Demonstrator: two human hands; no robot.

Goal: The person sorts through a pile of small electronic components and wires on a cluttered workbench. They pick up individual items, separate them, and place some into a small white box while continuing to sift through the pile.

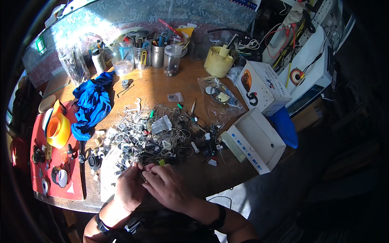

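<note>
My left hand [129, 187] and my right hand [167, 187] meet at the near edge of a heap of small parts [139, 135]. Both are closed, fingertips drawn together in pinches that almost touch. Whatever lies between them is too small and too covered to make out. White and black bits, thin wires and metal pieces make up the heap just beyond my fingers. On top of it rests a small clear plastic bag [161, 124]. A yellow-green piece [162, 162] shows right beside my right fingers.
A red board [77, 182] with a yellow-orange cup-shaped part [58, 130] lies left, near a blue cloth [92, 106]. Jars and a metal pen cup [157, 56] line the back. An open white box [258, 139] stands right, below a closed carton [263, 87].
</note>
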